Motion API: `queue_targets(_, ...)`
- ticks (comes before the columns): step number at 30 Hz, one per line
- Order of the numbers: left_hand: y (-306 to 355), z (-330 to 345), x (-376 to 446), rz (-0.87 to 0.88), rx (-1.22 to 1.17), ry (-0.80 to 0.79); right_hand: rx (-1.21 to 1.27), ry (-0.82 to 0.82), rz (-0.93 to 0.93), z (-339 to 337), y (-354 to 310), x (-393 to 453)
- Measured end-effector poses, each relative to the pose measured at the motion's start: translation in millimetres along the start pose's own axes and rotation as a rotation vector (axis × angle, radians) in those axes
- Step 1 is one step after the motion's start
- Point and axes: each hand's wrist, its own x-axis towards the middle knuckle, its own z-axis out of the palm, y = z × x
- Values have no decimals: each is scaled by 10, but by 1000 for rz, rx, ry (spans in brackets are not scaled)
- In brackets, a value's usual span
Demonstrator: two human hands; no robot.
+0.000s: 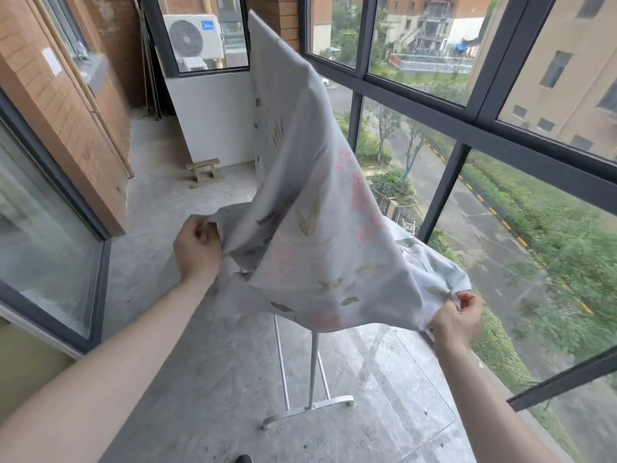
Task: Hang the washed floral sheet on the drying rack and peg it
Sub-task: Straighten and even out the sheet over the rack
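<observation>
Gripping one edge of the floral sheet [310, 228] with curled fingers, the left hand [197, 250] holds it out to the left of the white drying rack [312, 372], while the right hand [457, 317] pinches the opposite corner to the rack's right. Between them the sheet billows up above the rack, hiding its top. Beyond the rack, a small wooden stool [204, 171] stands on the concrete floor [207, 362].

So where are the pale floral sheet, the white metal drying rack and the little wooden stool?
Pale floral sheet [320, 248]: head view, middle of the cloth.
White metal drying rack [313, 372]: head view, upright pole.
Little wooden stool [204, 168]: head view, its seat.
</observation>
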Motion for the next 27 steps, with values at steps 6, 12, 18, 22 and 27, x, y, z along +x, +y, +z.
queue_targets(6, -643, -160, -133, -136, 609, -704, -294, -313, 224, 109, 367, -61)
queue_targets(12, -415, -169, -356, -106, 317, -562, -273, -406, 363, 249, 433, -167)
queue_targets(18, 665, -299, -797, 407, -13, -453, -288, -439, 295, 236, 317, -314)
queue_targets(22, 1101, -303, -896, 450, -64, -511, -213, -619, -72, 246, -145, -556)
queue_targets(27, 1198, -128, -965, 375, 14, -628, -132, -872, -328, 258, -558, -873)
